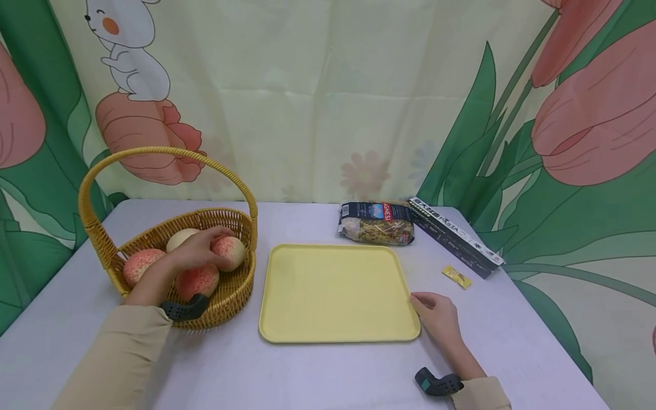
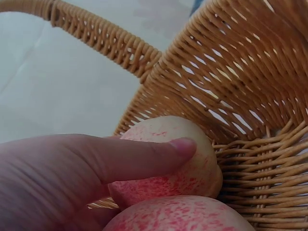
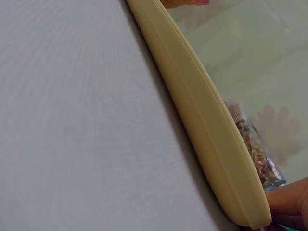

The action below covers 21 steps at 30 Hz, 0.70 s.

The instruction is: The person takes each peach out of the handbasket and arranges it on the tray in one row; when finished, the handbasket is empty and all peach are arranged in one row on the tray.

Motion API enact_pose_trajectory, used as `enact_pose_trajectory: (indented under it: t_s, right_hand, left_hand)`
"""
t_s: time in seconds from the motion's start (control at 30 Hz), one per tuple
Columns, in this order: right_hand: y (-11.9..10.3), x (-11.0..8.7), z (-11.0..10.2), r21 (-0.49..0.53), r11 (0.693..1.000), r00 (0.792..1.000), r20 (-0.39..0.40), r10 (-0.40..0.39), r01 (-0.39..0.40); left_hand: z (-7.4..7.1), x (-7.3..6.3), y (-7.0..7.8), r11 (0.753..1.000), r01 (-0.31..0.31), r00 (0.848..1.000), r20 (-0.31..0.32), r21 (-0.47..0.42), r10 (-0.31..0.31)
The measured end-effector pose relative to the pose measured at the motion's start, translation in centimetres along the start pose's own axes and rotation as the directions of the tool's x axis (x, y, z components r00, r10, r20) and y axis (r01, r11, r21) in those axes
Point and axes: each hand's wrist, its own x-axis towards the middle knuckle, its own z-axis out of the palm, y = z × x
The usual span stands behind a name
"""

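In the head view my left hand (image 1: 197,250) reaches into the wicker basket (image 1: 225,310) on the left. It grips a pale peach with red speckles (image 1: 232,251) at the basket's right side. The left wrist view shows the thumb lying across that peach (image 2: 168,130); the other fingers are mostly hidden behind it. Just below is a redder peach (image 1: 197,281), with another red one (image 1: 140,265) and a whitish one (image 1: 180,238) farther left. My right hand (image 1: 438,316) holds the right rim of the yellow tray (image 1: 338,293), its fingertips partly hidden in the right wrist view.
The basket's tall handle (image 1: 171,151) arches over the peaches. Behind the tray lie a bag of pasta (image 1: 378,223) and a long dark box (image 1: 453,236). A small yellow packet (image 1: 456,277) is right of the tray. A printed curtain (image 1: 318,114) hangs behind the table.
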Motion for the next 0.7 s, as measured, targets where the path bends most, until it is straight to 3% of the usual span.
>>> enact_pose_trajectory:
  t_s: [0.43, 0.7]
  right_hand:
    - [0.25, 0.10, -0.03, 0.008, 1.000, 1.000, 0.003, -0.005, 0.005]
    - [0.32, 0.04, -0.08, 0.013, 1.000, 1.000, 0.012, -0.007, 0.007]
  left_hand:
    - [0.23, 0.58, -0.60, 0.999, -0.012, 1.000, 0.029, 0.042, 0.010]
    - [0.24, 0.53, -0.33, 0.997, -0.041, 0.998, -0.040, 0.060, 0.044]
